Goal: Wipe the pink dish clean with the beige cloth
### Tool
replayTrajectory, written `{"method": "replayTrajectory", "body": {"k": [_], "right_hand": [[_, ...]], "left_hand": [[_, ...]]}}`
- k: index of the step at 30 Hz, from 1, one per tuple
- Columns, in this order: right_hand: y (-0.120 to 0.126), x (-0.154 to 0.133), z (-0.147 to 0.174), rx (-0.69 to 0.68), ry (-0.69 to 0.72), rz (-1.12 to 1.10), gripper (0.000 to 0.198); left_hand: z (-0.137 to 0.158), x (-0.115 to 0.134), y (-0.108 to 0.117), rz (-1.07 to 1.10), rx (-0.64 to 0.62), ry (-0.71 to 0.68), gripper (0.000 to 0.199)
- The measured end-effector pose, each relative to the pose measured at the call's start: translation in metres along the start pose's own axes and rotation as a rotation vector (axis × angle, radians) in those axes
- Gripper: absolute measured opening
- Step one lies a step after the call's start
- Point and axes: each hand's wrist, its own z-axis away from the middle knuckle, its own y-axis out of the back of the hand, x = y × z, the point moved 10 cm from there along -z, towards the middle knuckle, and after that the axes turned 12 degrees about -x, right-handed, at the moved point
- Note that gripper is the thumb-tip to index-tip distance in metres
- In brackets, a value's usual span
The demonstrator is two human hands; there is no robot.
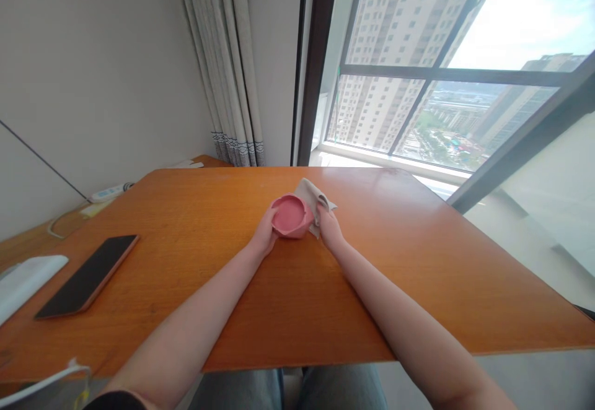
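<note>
A pink faceted bowl-like dish [290,213] with a round hollow is tilted toward me above the middle of the wooden table. My left hand [266,229] grips its left side, fingers partly hidden behind it. In my right hand [329,224] is a light grey cloth [308,192], bunched between the fingers and pressed against the dish's right side. Part of the cloth stands up behind the dish, and a corner hangs below my fingers. Whether the dish's underside touches the table I cannot tell.
On the left of the wooden table [186,261] lies a dark flat phone-shaped slab [88,277], beside a white object [30,280]. A white cable [51,376] crosses the near left corner. Against the wall is a power strip [109,193]. A large window [432,75] rises beyond the right side.
</note>
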Motion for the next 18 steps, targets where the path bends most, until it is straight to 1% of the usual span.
{"method": "replayTrajectory", "body": {"k": [2,4,6,8,11,13,15,16,18], "right_hand": [[0.0,0.006,0.0,0.018,-0.062,-0.112,0.035],[-0.007,0.01,0.002,0.001,-0.116,-0.191,0.034],[-0.014,0.009,0.005,-0.01,-0.136,-0.255,0.033],[-0.021,0.009,0.009,-0.02,-0.143,-0.315,0.034],[-0.033,0.012,0.009,-0.077,-0.138,-0.374,0.036],[-0.04,0.019,0.008,-0.12,-0.15,-0.383,0.038],[-0.044,0.026,0.005,-0.158,-0.145,-0.351,0.041],[-0.043,0.028,0.003,-0.171,-0.123,-0.311,0.044],[-0.035,0.023,-0.001,-0.163,-0.034,-0.164,0.05]], "left_hand": [[0.002,-0.001,-0.004,0.056,-0.016,0.007,0.025],[0.003,0.003,-0.01,0.057,-0.049,-0.046,0.027],[0.005,0.007,-0.012,0.047,-0.056,-0.091,0.029],[0.006,0.006,-0.01,0.065,-0.024,-0.099,0.029],[0.006,0.005,-0.003,0.118,0.032,-0.103,0.029],[0.004,0.008,0.002,0.118,0.062,-0.14,0.029],[0.003,0.013,0.004,0.063,0.071,-0.181,0.03],[0.002,0.014,0.004,0.021,0.064,-0.188,0.031],[0.001,0.014,0.002,-0.07,0.04,-0.174,0.036]]}}
